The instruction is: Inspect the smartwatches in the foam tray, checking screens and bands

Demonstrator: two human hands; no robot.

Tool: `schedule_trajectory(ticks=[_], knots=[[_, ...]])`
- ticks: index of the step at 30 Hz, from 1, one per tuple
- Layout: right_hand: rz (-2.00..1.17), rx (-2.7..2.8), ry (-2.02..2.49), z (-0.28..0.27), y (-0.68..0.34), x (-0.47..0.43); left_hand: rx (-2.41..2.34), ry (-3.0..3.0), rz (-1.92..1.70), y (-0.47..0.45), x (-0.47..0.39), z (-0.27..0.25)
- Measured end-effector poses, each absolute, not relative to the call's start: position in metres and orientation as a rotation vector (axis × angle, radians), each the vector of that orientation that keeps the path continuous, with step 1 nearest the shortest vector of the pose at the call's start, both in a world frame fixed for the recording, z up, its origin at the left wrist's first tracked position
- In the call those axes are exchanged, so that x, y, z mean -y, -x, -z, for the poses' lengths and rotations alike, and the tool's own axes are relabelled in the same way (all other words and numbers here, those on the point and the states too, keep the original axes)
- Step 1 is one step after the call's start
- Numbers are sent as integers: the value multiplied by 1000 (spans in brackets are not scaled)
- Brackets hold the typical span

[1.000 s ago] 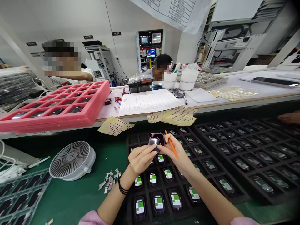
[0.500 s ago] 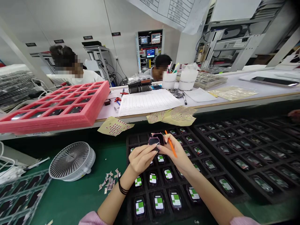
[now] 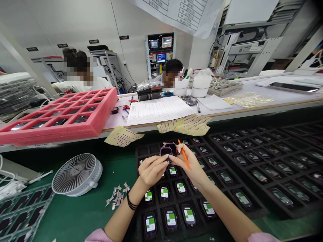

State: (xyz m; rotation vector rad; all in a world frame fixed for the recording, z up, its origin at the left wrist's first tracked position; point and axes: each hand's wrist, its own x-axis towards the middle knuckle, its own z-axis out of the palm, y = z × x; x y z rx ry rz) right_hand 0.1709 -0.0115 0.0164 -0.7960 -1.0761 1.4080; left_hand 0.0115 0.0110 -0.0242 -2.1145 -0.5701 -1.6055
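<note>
Both my hands meet over a black foam tray [image 3: 158,211] of smartwatches with lit green-and-white screens. My left hand [image 3: 151,170] pinches a dark smartwatch case [image 3: 165,151] with a pinkish rim. Right behind it, a second dark watch piece [image 3: 172,146] with a similar rim is partly hidden; whether the two are joined I cannot tell. The fingertips of my right hand [image 3: 193,166] press at the lower right of the case. A slim orange stick [image 3: 184,154] is held in that same hand, pointing up past the index finger.
A second black tray [image 3: 271,215] of watches lies to the right. On the left are a small fan [image 3: 77,174], scattered small metallic pieces [image 3: 118,195] and a clear tray [image 3: 37,216]. A pink foam tray [image 3: 97,126] overhangs the raised shelf. Two people sit beyond it.
The pinched case has tilted slightly and its pale glare is gone. My hands stay in almost the same place. A hand at the far right edge is out of view now.
</note>
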Motion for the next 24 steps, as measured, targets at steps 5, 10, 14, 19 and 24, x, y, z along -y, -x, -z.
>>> schedule_trajectory(ticks=[5, 10, 14, 19, 24], knots=[[-1390, 1086, 789, -15, -172, 10, 566, 2137, 1537, -12, -12, 18], [-1378, 1103, 764, -12, -175, 7, 578, 2186, 1397, -10, -16, 20], [-1372, 1109, 739, -12, -176, 6, 553, 2192, 1376, -9, -19, 27], [-1402, 1090, 703, -15, -177, 9, 521, 2199, 1310, -6, -21, 29], [-1361, 1038, 761, -14, -174, 6, 503, 2225, 1240, -4, -22, 33]])
